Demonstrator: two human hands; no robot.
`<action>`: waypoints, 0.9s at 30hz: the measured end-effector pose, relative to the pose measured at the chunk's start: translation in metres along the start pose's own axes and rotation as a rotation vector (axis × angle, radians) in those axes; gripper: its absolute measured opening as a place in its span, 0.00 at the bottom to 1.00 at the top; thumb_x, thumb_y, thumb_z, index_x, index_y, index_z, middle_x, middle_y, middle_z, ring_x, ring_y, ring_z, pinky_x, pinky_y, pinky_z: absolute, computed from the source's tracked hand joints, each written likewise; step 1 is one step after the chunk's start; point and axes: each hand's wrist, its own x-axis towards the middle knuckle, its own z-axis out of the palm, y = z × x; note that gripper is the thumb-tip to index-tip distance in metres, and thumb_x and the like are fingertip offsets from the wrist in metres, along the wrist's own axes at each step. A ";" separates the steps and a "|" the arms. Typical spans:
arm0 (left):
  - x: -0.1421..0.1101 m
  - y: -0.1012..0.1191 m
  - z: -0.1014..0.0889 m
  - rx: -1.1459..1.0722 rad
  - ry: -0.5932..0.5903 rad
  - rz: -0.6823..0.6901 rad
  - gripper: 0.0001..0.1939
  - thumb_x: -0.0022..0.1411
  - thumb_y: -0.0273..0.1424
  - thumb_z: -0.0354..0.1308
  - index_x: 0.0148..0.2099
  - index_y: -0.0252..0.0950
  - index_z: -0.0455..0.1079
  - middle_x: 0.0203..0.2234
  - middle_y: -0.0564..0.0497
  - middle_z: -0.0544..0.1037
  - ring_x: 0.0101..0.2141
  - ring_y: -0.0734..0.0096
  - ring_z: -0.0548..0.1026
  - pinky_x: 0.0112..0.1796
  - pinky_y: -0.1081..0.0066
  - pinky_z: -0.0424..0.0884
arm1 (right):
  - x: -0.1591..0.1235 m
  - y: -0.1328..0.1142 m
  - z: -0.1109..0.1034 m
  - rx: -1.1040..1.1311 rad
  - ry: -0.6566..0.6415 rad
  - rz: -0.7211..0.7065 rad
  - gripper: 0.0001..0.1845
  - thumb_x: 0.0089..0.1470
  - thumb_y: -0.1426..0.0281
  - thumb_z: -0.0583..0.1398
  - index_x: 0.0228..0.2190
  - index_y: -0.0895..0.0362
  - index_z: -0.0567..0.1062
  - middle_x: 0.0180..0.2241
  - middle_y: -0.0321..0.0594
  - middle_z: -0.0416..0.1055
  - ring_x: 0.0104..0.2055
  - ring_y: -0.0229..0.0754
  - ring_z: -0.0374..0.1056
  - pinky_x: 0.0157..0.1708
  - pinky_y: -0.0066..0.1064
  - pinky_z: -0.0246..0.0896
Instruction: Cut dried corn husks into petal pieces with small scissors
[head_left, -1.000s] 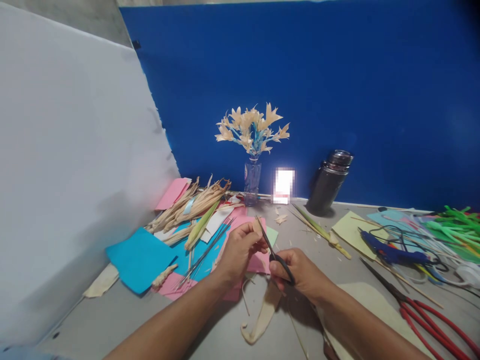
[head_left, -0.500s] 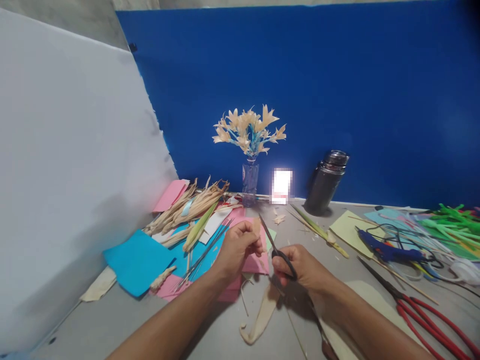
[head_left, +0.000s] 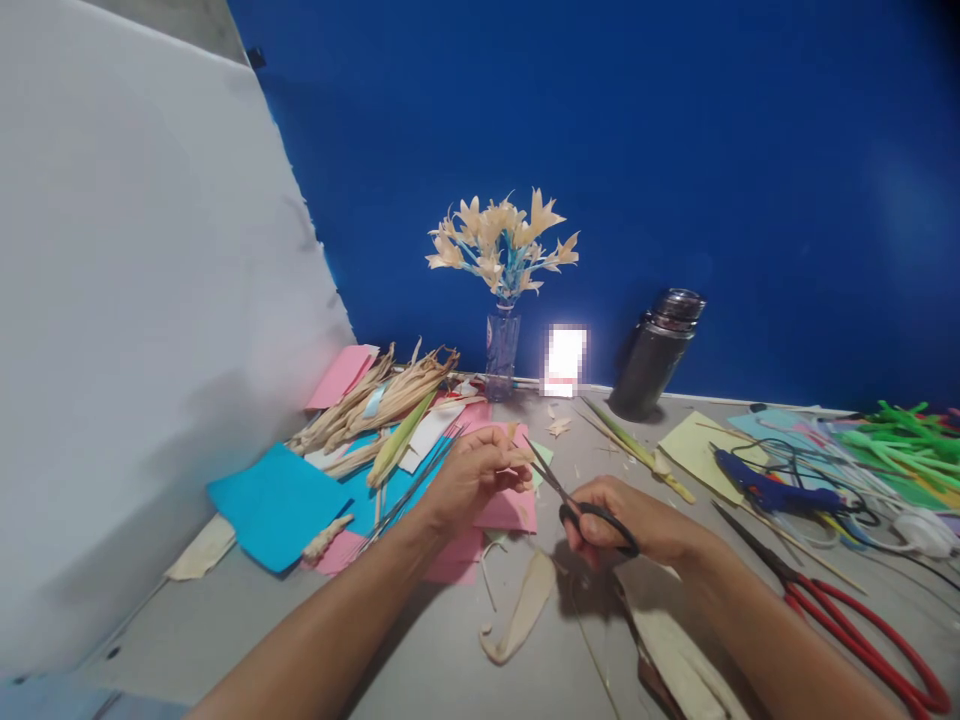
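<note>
My left hand (head_left: 476,470) pinches a small pale piece of corn husk (head_left: 519,458) above the pink paper (head_left: 517,515). From the right, my right hand (head_left: 607,520) grips black-handled scissors (head_left: 559,485), fingers through the loops. The blades point up and left, their tips close by the husk piece; whether they touch it I cannot tell. Below the hands a curled husk strip (head_left: 521,610) lies on the grey table. A longer husk (head_left: 675,640) lies partly under my right forearm.
Husk flowers (head_left: 502,240) stand in a clear bottle (head_left: 501,355) at the back, near a dark flask (head_left: 652,360). Dried husks (head_left: 382,405) and blue paper (head_left: 274,505) lie left. Red-handled shears (head_left: 847,620), a blue glue gun (head_left: 776,485) and green pipe cleaners (head_left: 907,445) lie right.
The scissors have turned from upright to a more leftward slant, and my right hand has shifted slightly right. The husk piece in my left hand now points toward the blades. The view has tilted down slightly.
</note>
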 end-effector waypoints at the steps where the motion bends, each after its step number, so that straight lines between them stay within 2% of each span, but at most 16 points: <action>1: 0.000 0.000 -0.001 0.005 -0.014 0.002 0.12 0.43 0.26 0.64 0.22 0.35 0.61 0.21 0.51 0.74 0.25 0.71 0.75 0.29 0.72 0.67 | 0.000 0.000 0.000 -0.004 -0.002 0.001 0.32 0.45 0.42 0.63 0.24 0.61 0.74 0.19 0.40 0.71 0.19 0.34 0.60 0.19 0.25 0.46; 7: 0.001 0.000 -0.008 0.015 -0.098 -0.011 0.08 0.43 0.25 0.61 0.24 0.35 0.62 0.22 0.48 0.77 0.26 0.67 0.77 0.30 0.70 0.68 | 0.000 0.003 -0.003 0.002 -0.033 0.003 0.32 0.46 0.42 0.64 0.23 0.62 0.75 0.17 0.38 0.70 0.18 0.34 0.60 0.19 0.24 0.46; 15: 0.001 0.004 -0.009 0.038 -0.121 -0.021 0.09 0.42 0.25 0.62 0.24 0.35 0.63 0.20 0.50 0.76 0.24 0.67 0.76 0.29 0.69 0.68 | 0.000 0.005 -0.003 -0.064 -0.012 0.020 0.27 0.48 0.47 0.64 0.21 0.61 0.74 0.16 0.37 0.70 0.18 0.33 0.59 0.19 0.24 0.48; 22: 0.002 0.003 -0.014 0.036 -0.200 -0.023 0.07 0.45 0.24 0.61 0.26 0.35 0.64 0.22 0.49 0.78 0.26 0.65 0.77 0.32 0.66 0.70 | -0.002 -0.001 -0.004 -0.107 -0.039 0.047 0.23 0.49 0.53 0.64 0.20 0.60 0.74 0.17 0.38 0.71 0.19 0.33 0.59 0.20 0.25 0.47; 27: 0.003 0.003 -0.015 0.045 -0.214 -0.032 0.06 0.45 0.24 0.61 0.26 0.34 0.65 0.22 0.48 0.78 0.26 0.65 0.78 0.32 0.66 0.71 | -0.003 -0.005 -0.004 -0.126 -0.039 0.064 0.21 0.49 0.55 0.64 0.19 0.60 0.74 0.16 0.37 0.71 0.19 0.34 0.58 0.21 0.25 0.47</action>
